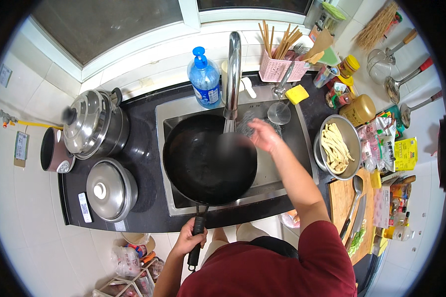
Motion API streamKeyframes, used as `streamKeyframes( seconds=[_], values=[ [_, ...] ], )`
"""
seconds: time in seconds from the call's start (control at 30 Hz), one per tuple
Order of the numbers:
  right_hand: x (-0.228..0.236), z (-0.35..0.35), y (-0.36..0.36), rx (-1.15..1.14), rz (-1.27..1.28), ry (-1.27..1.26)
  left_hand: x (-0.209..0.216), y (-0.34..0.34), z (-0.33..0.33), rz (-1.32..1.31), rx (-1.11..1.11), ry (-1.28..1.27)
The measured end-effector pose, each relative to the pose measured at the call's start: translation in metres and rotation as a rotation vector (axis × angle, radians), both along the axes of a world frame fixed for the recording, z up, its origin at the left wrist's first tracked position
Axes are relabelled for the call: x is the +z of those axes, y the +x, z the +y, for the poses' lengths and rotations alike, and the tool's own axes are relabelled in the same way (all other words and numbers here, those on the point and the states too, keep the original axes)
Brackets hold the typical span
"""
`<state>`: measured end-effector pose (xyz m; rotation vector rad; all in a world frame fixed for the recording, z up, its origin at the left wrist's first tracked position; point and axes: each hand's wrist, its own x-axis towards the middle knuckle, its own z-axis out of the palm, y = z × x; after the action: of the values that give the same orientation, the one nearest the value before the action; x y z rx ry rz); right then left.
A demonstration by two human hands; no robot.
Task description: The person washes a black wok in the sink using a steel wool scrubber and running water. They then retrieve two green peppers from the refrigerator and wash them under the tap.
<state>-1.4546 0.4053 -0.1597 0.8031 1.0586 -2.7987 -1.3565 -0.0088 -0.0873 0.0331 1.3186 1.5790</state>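
Observation:
A black wok (193, 166) rests over the left part of the steel sink (282, 180). My left hand (187, 238) is wrapped round its black handle (197, 240) near the counter's front edge. Water (229, 125) runs from the tall chrome faucet (232, 69) toward the wok; a blurred patch hides part of its inside. Over the sink, just right of the wok's rim, my right hand (263, 136) has its fingers apart. A grey wire scourer (246, 123) lies beside those fingertips; I see nothing held in that hand.
A blue pump bottle (204, 81) stands behind the wok. Right of the faucet are a pink utensil basket (282, 68) and a yellow sponge (297, 94). A bowl of pale strips (336, 148) sits right of the sink. Lidded pots (96, 123) stand left; a cutting board (339, 198) lies right.

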Motion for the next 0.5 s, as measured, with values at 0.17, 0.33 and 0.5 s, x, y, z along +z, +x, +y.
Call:
streamKeyframes(
  seconds=[0.17, 0.33, 0.5],
  values=[
    [-0.089, -0.084, -0.009, 0.488, 0.120, 1.632, 0.006, -0.001, -0.001, 0.074, 0.008, -0.081],
    [-0.105, -0.121, -0.021, 0.295, 0.075, 1.806, 0.008, 0.000, -0.014, 0.081, 0.015, -0.093],
    [-0.048, -0.167, -0.033, 0.164, 0.086, 1.678, 0.002, -0.002, -0.010, 0.036, 0.002, -0.013]
  ],
)
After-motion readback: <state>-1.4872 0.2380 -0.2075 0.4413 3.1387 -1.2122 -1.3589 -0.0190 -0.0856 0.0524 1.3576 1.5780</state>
